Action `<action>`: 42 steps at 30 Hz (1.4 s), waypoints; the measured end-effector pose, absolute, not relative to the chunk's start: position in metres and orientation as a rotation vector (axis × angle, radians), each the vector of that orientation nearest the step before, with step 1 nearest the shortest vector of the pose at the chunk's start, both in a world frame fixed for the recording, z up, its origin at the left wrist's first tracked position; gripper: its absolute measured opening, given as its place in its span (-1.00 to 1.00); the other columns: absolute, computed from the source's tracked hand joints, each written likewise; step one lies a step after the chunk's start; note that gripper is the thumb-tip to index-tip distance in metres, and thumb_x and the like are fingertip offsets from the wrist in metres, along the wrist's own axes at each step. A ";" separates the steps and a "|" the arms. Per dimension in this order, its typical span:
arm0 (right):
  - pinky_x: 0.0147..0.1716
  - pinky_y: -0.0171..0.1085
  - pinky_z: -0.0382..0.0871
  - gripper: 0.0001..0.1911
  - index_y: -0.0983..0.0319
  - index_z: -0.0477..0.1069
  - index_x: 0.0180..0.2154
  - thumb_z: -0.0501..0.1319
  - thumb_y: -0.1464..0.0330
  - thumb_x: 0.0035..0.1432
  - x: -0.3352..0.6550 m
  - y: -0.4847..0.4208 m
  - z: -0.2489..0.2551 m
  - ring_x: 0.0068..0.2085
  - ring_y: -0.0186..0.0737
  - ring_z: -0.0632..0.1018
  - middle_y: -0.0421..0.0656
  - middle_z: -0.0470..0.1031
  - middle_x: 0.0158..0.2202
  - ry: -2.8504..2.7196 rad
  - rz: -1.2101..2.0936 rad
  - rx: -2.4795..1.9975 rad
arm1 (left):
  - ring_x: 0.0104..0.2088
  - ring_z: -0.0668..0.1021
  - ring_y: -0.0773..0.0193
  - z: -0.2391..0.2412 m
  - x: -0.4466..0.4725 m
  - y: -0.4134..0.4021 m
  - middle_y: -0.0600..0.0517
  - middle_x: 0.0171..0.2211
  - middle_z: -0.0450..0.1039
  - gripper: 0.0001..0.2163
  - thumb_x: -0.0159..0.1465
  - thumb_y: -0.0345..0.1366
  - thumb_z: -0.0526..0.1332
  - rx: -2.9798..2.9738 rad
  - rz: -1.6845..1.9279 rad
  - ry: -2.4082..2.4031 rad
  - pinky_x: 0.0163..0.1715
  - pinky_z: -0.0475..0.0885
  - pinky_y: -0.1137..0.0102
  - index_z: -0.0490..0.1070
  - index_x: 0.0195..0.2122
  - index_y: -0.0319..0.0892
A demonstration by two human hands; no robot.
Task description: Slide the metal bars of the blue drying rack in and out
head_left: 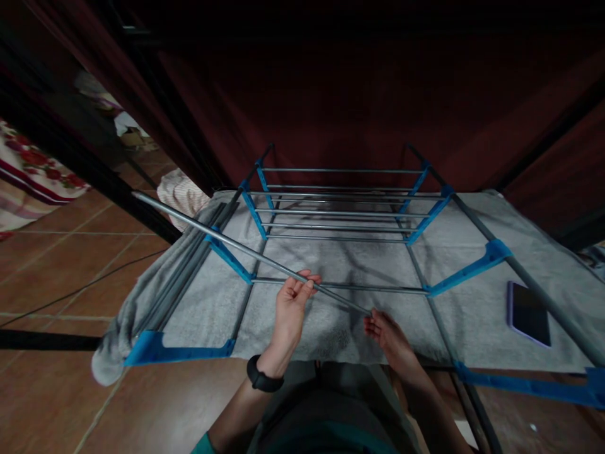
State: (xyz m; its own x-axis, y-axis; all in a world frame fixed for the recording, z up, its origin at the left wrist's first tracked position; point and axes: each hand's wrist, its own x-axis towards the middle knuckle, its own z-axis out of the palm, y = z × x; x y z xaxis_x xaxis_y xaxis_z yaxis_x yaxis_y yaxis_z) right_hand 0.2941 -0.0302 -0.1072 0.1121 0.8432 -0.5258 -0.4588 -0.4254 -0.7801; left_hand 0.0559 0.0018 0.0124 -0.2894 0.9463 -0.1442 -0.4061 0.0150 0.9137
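A long thin metal rod (227,241) slants from the upper left down to the middle. My left hand (293,306) pinches it partway along, and a black band sits on that wrist. At the rod's lower right end, the fingers of my right hand (388,334) close round its tip. Under and beyond the rod lies a partly built rack of grey tubes with blue plastic brackets (460,279). Several crossbars (347,212) span its far part. One nearer crossbar (378,289) runs behind my hands, joining a left and a right bracket.
A grey cloth (477,328) covers the surface beneath the rack. Loose grey tubes (182,277) lie along its left side. A phone (528,313) rests at the right. Dark red curtains (340,107) hang behind. Tiled floor (61,271) and a black bar show at left.
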 end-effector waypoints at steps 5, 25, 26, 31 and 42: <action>-0.18 -0.13 0.63 -0.45 0.13 0.63 -0.30 0.71 0.03 -0.30 0.288 -0.032 -0.105 -0.24 -0.10 0.69 -0.15 0.71 -0.22 -0.397 1.541 -1.229 | -0.15 0.72 0.09 0.011 0.051 0.003 -0.07 -0.26 0.72 -0.61 0.12 -0.09 0.59 0.693 1.534 1.182 -0.07 0.51 0.24 0.60 -0.12 -0.14; -0.38 -0.24 0.47 -0.42 0.20 0.66 -0.35 0.56 -0.18 -0.06 0.272 -0.035 -0.104 -0.42 -0.23 0.55 -0.14 0.59 -0.45 -0.580 1.700 -1.320 | -0.20 0.69 0.19 0.005 0.052 0.000 0.00 -0.27 0.69 -0.67 0.13 -0.20 0.56 0.660 1.568 1.140 -0.12 0.50 0.29 0.55 -0.13 -0.10; -0.40 -0.24 0.45 -0.39 0.21 0.66 -0.35 0.55 -0.21 -0.08 0.271 -0.035 -0.105 -0.43 -0.23 0.53 -0.14 0.58 -0.47 -0.578 1.698 -1.340 | -0.21 0.68 0.18 0.004 0.053 -0.001 0.00 -0.27 0.69 -0.67 0.13 -0.20 0.56 0.657 1.562 1.138 -0.13 0.50 0.29 0.55 -0.14 -0.10; -0.40 -0.20 0.39 -0.31 0.20 0.66 -0.38 0.47 -0.32 -0.07 0.263 -0.037 -0.106 -0.44 -0.22 0.51 -0.12 0.60 -0.45 -0.627 1.624 -1.450 | -0.21 0.67 0.19 0.000 0.061 -0.005 0.00 -0.28 0.68 -0.67 0.12 -0.21 0.56 0.646 1.533 1.106 -0.16 0.47 0.32 0.53 -0.14 -0.10; -0.40 -0.21 0.34 -0.37 0.15 0.51 -0.48 0.60 -0.21 -0.25 0.246 -0.033 -0.096 -0.46 -0.27 0.46 -0.21 0.52 -0.50 -0.586 1.709 -1.287 | -0.22 0.66 0.21 -0.010 0.064 -0.009 0.00 -0.29 0.68 -0.66 0.13 -0.23 0.51 0.696 1.475 1.169 -0.16 0.44 0.34 0.51 -0.10 -0.14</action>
